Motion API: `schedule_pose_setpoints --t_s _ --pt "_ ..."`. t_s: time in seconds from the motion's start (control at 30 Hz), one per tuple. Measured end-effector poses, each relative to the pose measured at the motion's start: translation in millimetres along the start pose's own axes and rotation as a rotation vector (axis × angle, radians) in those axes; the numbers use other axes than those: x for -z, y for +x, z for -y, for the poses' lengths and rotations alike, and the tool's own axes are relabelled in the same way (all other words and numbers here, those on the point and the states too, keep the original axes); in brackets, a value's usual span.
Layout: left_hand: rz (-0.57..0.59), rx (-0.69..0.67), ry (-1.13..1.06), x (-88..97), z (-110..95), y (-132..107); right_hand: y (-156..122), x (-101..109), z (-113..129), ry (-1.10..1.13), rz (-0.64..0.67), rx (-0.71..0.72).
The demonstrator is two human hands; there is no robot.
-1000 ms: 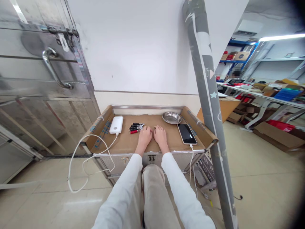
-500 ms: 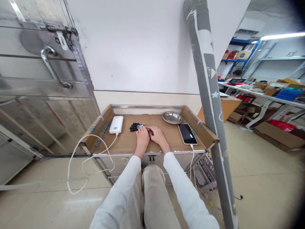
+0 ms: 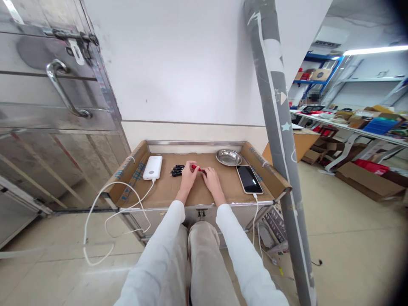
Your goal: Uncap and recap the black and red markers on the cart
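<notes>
My left hand (image 3: 188, 177) is closed in a pinch on a slim red pen (image 3: 195, 168) just above the cardboard-lined top of the cabinet. The fingers of my right hand (image 3: 211, 178) are closed at the pen's right end, and the exact grip there is partly hidden. Several black pens (image 3: 177, 170) lie side by side just left of my left hand, partly covered by it. A round shiny metal dish (image 3: 228, 157) sits beyond my right hand, near the back.
A white power bank (image 3: 152, 167) with a looping white cable (image 3: 87, 216) lies at the left. To the right is a phone (image 3: 249, 179) with its cable plugged in. Raised cardboard sides edge the cabinet top (image 3: 168, 191), and a tall grey roll (image 3: 277, 102) leans against the wall.
The red pen now shows between my hands, where before they hid it. My left hand has lifted and turned slightly, and my right fingers have drawn apart from it. The view has shifted a little.
</notes>
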State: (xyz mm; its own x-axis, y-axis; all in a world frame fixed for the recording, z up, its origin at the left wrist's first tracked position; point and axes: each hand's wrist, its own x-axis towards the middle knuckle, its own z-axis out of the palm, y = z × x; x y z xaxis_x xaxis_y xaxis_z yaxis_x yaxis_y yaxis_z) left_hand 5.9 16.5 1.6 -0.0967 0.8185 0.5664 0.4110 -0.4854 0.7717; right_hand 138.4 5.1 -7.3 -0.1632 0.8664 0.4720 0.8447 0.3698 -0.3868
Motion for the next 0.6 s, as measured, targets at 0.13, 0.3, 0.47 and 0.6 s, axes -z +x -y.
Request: schedule_pose_setpoints --t_s 0.13,0.3,0.47,0.6 --pt "0.037 -0.125 0.057 0.0 -7.6 -7.1 -0.1 -3.5 -4.6 0.146 -0.063 -0.027" --pt "0.027 -0.210 0.155 2.1 -20.1 -13.8 -1.1 -5.9 -7.8 0.164 -0.098 -0.046" --pt "-0.136 -0.140 0.173 8.1 -23.4 -12.5 -1.1 -5.9 -7.4 0.081 -0.082 -0.073" --pt "-0.226 -0.049 0.191 9.3 -17.6 -9.3 -1.3 -6.0 -6.5 0.035 -0.066 -0.048"
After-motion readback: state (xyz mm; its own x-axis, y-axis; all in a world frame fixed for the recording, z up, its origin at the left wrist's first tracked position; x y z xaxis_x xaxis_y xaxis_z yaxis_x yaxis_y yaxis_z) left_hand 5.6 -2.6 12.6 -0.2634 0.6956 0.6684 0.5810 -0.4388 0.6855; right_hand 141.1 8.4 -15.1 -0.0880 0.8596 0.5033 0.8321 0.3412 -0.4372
